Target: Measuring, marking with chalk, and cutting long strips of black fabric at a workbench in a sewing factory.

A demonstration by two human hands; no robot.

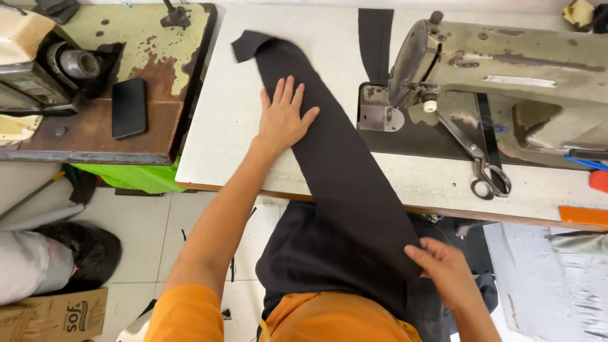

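Your fingers on the left hand (283,119) lie spread and flat, pressing the long black fabric strip (335,158) onto the white sewing table (221,120). Your right hand (448,271) pinches the strip's lower end below the table edge, above your lap. The strip runs diagonally across the table, beside the sewing machine (506,69). Scissors (484,171) lie near the machine's base.

Long black fabric strip (342,158) across table edge
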